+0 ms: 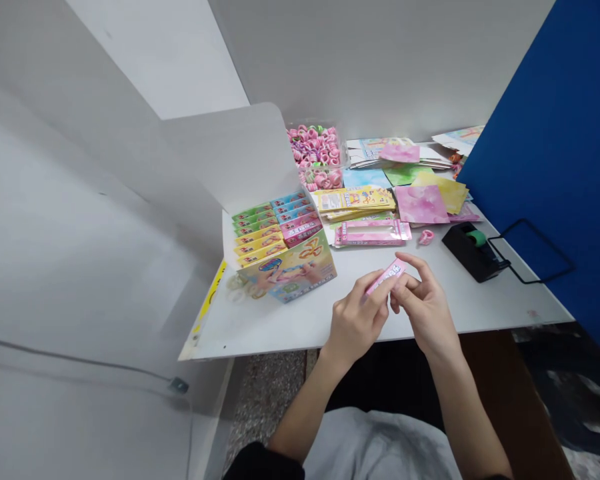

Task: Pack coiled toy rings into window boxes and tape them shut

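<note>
A small pink box (386, 277) is held tilted above the front part of the white table. My left hand (356, 319) is closed around its left side. My right hand (422, 301) has its fingers bent at the box's right end, with the index finger on the upper corner and the thumb close below. To the left stands an open display box (300, 270) with rows of green, yellow, blue and pink packets. Flat pink packages (370, 233) lie behind my hands, beside a pink ring-like piece (425, 237).
A clear bin of pink, green and purple coils (317, 155) stands at the back. Yellow packages (355, 200) and coloured sheets (422, 204) lie in front and to the right. A black tape dispenser (473, 252) sits at the right, near a blue panel (555, 160).
</note>
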`<state>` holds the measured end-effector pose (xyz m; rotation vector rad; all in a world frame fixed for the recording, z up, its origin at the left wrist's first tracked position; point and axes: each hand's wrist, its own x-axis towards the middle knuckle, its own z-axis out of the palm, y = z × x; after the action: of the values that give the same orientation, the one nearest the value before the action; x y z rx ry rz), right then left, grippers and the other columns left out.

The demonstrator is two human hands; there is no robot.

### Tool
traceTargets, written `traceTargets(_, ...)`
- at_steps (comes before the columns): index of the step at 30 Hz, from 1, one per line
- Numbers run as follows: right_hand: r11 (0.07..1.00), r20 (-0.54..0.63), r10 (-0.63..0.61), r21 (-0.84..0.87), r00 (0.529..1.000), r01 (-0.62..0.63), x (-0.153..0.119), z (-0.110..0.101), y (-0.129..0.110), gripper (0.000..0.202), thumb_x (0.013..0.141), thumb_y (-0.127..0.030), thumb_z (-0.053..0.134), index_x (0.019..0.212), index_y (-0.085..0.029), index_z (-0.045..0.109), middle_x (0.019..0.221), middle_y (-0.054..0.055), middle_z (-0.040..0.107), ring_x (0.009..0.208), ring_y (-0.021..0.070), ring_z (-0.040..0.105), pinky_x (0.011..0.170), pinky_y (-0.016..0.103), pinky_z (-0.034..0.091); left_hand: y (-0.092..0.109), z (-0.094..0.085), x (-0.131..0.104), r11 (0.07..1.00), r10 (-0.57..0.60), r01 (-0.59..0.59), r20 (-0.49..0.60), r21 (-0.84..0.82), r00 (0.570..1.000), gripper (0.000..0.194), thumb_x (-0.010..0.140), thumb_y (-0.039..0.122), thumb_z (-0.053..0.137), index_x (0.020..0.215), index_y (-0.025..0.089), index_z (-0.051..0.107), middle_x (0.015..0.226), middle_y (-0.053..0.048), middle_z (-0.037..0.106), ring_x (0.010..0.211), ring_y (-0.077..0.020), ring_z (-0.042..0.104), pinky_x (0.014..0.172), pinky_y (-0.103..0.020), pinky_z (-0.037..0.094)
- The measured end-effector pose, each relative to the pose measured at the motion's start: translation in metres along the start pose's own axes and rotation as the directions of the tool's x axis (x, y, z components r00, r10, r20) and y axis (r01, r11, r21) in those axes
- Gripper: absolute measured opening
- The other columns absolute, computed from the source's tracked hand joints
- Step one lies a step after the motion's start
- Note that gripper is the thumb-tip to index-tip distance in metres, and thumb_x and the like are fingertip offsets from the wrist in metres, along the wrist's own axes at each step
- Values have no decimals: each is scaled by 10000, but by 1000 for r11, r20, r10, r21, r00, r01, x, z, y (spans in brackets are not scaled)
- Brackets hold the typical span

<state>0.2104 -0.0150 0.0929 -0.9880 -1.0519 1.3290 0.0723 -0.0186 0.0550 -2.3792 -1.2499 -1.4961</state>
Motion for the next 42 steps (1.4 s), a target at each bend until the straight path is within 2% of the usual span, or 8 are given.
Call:
traceTargets(10,994,141,63,-96,988,-49,13,-17,2,710,748,-503,821,1337,-232,531,583,-83,569,566,128,530,558,262,450,5,-8,7,994,-39,45,61,-101,997,342,1000,161,498,1339,205,518,1209,-103,706,1107,-172,709,835,-227,608)
traceTargets(18,988,253,64,-151,965,-26,18,-33,15,458,756,-436,824,1137,-225,677,647,-48,612,519,115,537,524,264,483,8,-11,2,981,-18,35,89,-190,996,382,990,168,477,1365,206,533,1258,-110,700,1158,-182,693,905,-261,604)
traceTargets(26,963,278,-72,-229,958,139,4,-49,20,281,801,-281,791,1047,-257,657,936,7,690,808,172,673,726,291,563,14,-9,-8,941,32,10,118,-339,992,399,1015,276,469,1411,241,510,1330,-113,651,1247,-218,644,1003,-352,585)
traceTargets(30,922,346,-116,-311,931,231,-11,-68,14,168,838,-169,707,979,-254,671,930,12,700,811,168,673,733,264,542,4,-2,-22,856,-214,232,92,-462,973,523,1034,571,365,1440,255,463,1367,-133,621,1323,-261,584,1124,-458,492)
traceTargets(33,901,502,-55,-348,863,260,-23,-80,11,180,878,-86,610,907,-248,685,893,10,713,809,164,681,756,261,539,-13,7,-29,762,-524,503,68,-409,849,540,1039,551,385,1508,287,351,1524,-158,477,1434,-281,476,1117,-456,485)
traceTargets(36,856,644,31,-412,764,312,-32,-82,9,337,938,-33,466,943,-250,724,929,25,744,873,170,696,811,283,539,-27,13,-24,641,-575,603,224,-475,787,633,1035,550,406,1577,304,191,1403,-176,570,1242,-236,637,920,-348,589)
traceTargets(39,806,704,105,-474,703,354,-36,-82,8,428,970,-49,413,1085,-281,754,1049,39,759,984,188,709,875,312,551,-30,15,-14,596,-502,568,289,-568,815,712,1004,553,497,1587,314,165,1117,-85,672,960,-164,698,783,-266,594)
traceTargets(42,760,615,143,-570,776,312,-32,-96,9,360,996,-210,494,1260,-318,713,1287,70,694,1178,230,662,974,356,546,-25,11,-4,691,-452,447,144,-567,880,564,982,470,596,1492,328,402,1129,-57,631,985,-150,657,808,-246,573)
